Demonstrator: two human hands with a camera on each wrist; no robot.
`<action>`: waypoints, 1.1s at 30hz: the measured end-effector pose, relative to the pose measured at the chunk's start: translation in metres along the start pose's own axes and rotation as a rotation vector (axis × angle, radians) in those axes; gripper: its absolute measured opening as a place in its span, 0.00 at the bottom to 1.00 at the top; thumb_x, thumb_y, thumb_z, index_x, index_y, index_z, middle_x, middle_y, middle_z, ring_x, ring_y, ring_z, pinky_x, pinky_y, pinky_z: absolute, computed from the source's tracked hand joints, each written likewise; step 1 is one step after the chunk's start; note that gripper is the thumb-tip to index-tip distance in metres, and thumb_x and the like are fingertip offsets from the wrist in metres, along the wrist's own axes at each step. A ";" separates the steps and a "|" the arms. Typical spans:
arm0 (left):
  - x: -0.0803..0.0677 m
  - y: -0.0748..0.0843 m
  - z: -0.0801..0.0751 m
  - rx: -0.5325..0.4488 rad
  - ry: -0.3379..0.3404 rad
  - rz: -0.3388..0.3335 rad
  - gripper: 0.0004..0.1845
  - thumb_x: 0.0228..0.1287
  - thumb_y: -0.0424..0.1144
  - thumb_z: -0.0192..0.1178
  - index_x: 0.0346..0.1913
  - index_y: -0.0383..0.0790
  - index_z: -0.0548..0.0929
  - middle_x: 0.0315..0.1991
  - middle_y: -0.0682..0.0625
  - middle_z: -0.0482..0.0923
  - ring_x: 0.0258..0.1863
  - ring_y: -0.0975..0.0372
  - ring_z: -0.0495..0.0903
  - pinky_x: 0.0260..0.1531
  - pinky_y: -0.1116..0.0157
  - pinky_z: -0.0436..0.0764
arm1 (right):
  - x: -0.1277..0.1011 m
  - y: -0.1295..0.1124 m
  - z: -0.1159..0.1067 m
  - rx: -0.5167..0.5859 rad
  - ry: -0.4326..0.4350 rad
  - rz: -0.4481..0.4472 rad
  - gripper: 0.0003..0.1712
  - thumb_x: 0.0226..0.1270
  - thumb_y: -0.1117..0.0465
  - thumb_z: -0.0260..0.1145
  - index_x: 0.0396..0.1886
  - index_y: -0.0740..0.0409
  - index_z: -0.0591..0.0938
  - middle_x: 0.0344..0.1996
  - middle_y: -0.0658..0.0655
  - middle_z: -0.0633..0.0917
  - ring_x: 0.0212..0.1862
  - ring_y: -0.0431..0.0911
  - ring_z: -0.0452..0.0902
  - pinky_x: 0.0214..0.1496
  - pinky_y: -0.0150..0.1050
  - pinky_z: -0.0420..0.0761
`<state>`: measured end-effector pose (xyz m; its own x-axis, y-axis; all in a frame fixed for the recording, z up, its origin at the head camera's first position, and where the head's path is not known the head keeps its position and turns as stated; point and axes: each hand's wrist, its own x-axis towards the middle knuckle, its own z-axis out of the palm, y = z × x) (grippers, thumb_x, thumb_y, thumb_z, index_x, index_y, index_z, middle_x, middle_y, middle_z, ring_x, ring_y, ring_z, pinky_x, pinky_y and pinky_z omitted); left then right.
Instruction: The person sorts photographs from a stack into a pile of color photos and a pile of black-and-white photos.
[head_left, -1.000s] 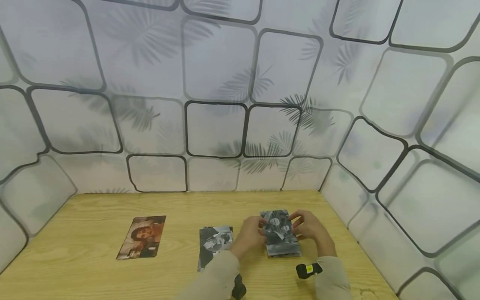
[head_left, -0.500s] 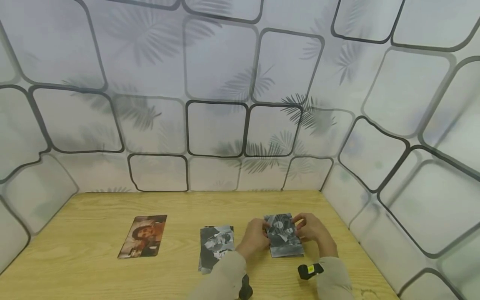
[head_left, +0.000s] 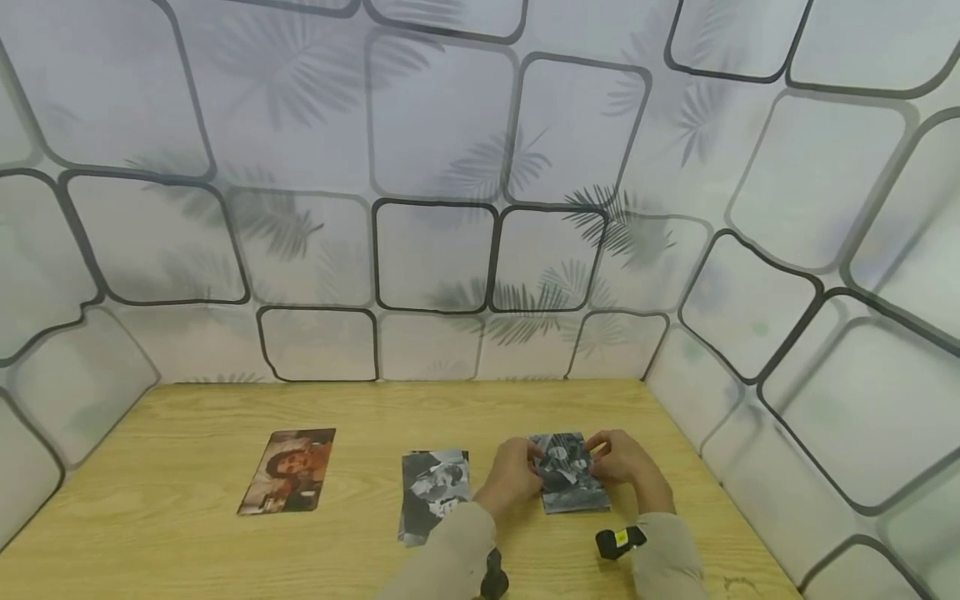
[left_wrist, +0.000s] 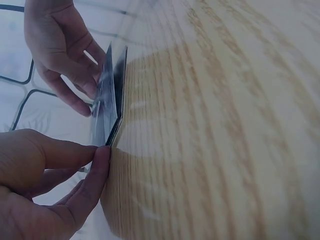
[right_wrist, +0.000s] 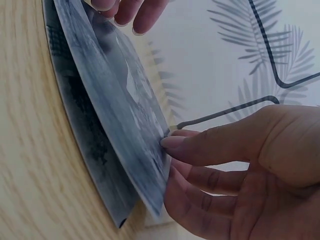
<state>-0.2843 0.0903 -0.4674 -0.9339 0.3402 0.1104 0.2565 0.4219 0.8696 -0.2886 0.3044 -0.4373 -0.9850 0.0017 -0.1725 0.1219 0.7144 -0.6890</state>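
A black-and-white photo [head_left: 573, 479] lies over at least one more print at the right of the table, between both hands. On its left edge my left hand [head_left: 512, 477] pinches the prints between thumb and fingertip, which the left wrist view shows close up. My right hand [head_left: 626, 462] holds the opposite edge, its thumb [right_wrist: 200, 147] on the top photo's face and the fingers behind the edge. In the right wrist view the top photo is spread apart from a lower print [right_wrist: 92, 150], leaving a dark gap at the near end.
Another small pile of black-and-white photos [head_left: 431, 492] lies left of my left forearm, partly covered by the sleeve. Farther left is a colour photo [head_left: 291, 472] of a person. Patterned wall covering [head_left: 427, 258] encloses the wooden table [head_left: 360, 417] at the back and sides.
Both hands and the photos between them have shifted slightly right and toward me. The lower print's edge that stuck out at the near end no longer shows in the head view.
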 end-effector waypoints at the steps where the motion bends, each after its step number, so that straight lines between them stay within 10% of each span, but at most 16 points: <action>1: 0.000 0.000 0.000 0.004 0.003 -0.001 0.20 0.50 0.16 0.65 0.49 0.27 0.86 0.40 0.38 0.85 0.25 0.64 0.74 0.23 0.69 0.77 | 0.000 0.000 0.000 -0.002 -0.002 0.001 0.21 0.59 0.78 0.67 0.54 0.73 0.80 0.38 0.65 0.82 0.37 0.50 0.81 0.37 0.42 0.89; 20: -0.007 -0.001 -0.012 0.029 -0.004 0.058 0.18 0.54 0.21 0.71 0.50 0.27 0.86 0.49 0.36 0.85 0.40 0.54 0.84 0.42 0.57 0.89 | 0.002 0.003 -0.003 -0.031 -0.002 0.014 0.19 0.66 0.69 0.67 0.55 0.72 0.80 0.46 0.71 0.84 0.39 0.51 0.85 0.41 0.46 0.90; 33: -0.031 -0.008 -0.075 0.032 -0.077 0.064 0.21 0.61 0.25 0.68 0.57 0.27 0.81 0.56 0.31 0.78 0.48 0.45 0.83 0.36 0.60 0.89 | -0.003 -0.045 0.019 0.221 -0.159 -0.214 0.23 0.74 0.65 0.61 0.63 0.75 0.75 0.46 0.74 0.84 0.37 0.52 0.86 0.42 0.50 0.90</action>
<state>-0.2760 0.0130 -0.4421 -0.8937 0.4304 0.1267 0.3238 0.4235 0.8460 -0.2889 0.2589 -0.4194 -0.9620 -0.2531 -0.1028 -0.0449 0.5177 -0.8544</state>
